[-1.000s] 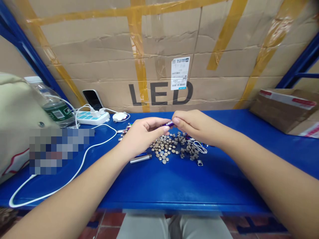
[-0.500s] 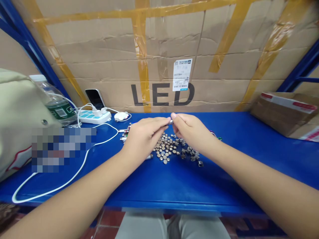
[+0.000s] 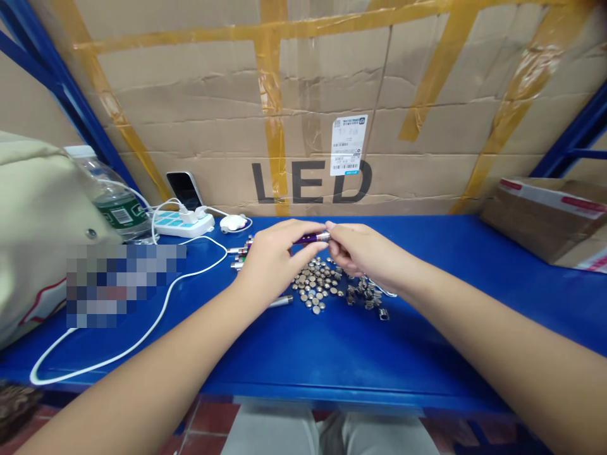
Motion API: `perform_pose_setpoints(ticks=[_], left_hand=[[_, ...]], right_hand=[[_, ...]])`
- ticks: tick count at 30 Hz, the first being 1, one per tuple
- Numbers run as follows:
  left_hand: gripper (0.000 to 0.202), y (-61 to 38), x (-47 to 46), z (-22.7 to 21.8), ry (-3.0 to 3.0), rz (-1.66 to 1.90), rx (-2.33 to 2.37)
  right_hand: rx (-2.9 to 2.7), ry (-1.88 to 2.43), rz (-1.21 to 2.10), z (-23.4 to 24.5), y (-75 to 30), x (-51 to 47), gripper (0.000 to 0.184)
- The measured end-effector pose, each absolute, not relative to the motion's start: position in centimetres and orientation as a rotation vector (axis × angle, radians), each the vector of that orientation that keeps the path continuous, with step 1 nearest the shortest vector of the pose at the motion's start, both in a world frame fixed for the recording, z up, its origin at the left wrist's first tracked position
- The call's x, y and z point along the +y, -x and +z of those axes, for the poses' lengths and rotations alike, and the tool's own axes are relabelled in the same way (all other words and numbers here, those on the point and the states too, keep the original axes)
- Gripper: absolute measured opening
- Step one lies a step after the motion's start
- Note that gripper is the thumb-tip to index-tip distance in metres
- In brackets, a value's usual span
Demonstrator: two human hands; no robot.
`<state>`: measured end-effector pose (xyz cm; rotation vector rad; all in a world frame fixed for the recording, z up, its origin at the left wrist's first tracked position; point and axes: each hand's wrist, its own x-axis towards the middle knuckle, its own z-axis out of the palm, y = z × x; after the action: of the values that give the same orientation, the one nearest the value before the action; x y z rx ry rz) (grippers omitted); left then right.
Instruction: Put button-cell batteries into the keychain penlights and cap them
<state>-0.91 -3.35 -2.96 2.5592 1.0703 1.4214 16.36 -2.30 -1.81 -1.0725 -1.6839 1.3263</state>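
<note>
Tube (image 3: 309,238), slim, purple, silver-tipped, perhaps a torch, held two-handed

The little tube (image 3: 309,238) between the fingers (image 3: 301,225) is purple with a silver tip. Below the fingers, silver button cells (image 3: 317,284) lie on the plain blue shelf (image 3: 332,354); beyond them, the brown carton (image 3: 190,126) bears black letters and yellow tape.

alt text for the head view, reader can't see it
Two bare hands meet over a blue shelf: the left hand holds a small purple tube while the right hand pinches its silver end. Below them lies a pile of button cells; a cardboard box marked LED stands behind, with a power strip and water bottle at the left.
</note>
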Motion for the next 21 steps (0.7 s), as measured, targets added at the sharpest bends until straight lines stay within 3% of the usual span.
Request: perform_pose_setpoints(ticks=[4, 8, 12, 21], left_hand=[[0.043, 0.7, -3.4, -2.6, -1.861, 1.157, 1.194], [0.046, 0.8, -3.1, -2.5, -1.57, 0.91, 1.201], [0.037, 0.6, -3.0, -2.9, -1.73, 1.033, 1.106], [0.037, 0.2, -4.1, -2.5, -2.196, 1.14, 1.291]], right_hand=[[-1.809, 1.145, 1.105, -1.9, -16.2, -2.2, 0.045], [-1.939, 1.169, 0.881, -1.9, -16.5, -2.2, 0.046], [-1.982, 1.139, 0.803, -1.9, -16.7, -2.2, 0.047], [-1.944, 1.139, 0.853, -1.9, -16.3, -2.4, 0.048]])
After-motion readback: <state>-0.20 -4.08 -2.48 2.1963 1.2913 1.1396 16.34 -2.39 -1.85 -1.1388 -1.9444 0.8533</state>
